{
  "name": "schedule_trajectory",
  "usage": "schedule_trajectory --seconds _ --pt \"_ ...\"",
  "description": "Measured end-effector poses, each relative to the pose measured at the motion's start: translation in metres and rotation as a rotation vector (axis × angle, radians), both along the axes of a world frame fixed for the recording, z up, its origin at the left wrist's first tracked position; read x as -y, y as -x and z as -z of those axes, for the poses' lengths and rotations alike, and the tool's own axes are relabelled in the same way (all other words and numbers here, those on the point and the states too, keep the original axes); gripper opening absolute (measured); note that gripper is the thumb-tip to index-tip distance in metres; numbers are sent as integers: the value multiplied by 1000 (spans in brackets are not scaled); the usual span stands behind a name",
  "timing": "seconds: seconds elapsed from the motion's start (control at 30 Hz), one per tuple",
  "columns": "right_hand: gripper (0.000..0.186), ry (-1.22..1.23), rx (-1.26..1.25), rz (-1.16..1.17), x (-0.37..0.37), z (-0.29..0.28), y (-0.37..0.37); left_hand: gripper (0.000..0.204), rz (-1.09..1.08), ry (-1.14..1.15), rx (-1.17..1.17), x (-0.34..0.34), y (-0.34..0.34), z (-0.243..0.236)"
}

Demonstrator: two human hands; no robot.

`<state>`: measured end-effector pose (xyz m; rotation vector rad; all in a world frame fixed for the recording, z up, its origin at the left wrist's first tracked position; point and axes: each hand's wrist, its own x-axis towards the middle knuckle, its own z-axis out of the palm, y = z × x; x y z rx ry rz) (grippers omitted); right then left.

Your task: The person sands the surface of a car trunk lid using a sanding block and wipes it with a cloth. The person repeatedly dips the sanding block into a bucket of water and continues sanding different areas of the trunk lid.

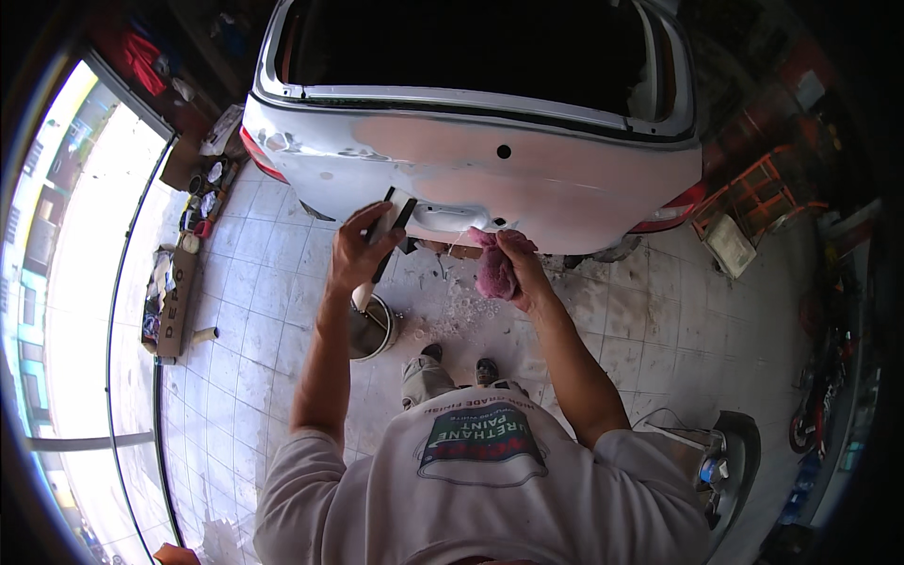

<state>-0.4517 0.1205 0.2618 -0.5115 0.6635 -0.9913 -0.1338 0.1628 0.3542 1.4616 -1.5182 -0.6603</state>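
Fingers (365, 222) of a worker's left hand (350, 259) grip a flat black-and-white block (399, 203), while those of the right hand (527, 275) close around a bunched pink cloth (495, 271), apart from the block and to its right. Just beyond both sets of fingers stands a pale car tailgate (433, 151) with pinkish patches; whether block or cloth touches it cannot be told. Below the left fingers sits an open bucket (392, 331), and lower, between the two hands, wet-looking specks dot the tiled floor (250, 325).

Working the panel well would likely mean laying the block's face flat, spreading pressure evenly along its length, and keeping the cloth damp and loosely folded. Both arms reach forward: the left forearm (325, 353) runs almost straight ahead behind its fingers, the right forearm (576, 363) slants inward toward the cloth, its elbow set wider.
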Motion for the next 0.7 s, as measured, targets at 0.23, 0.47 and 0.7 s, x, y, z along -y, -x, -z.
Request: schedule_trajectory --seconds 0.23,0.47,0.7 --pt "23 -33 -119 221 -26 -10 69 62 258 625 824 190 60 -55" --pt "23 -18 -31 262 -43 -33 41 65 300 634 976 256 88 -51" --pt "37 9 111 143 -41 -71 -15 34 306 638 114 144 77 22"
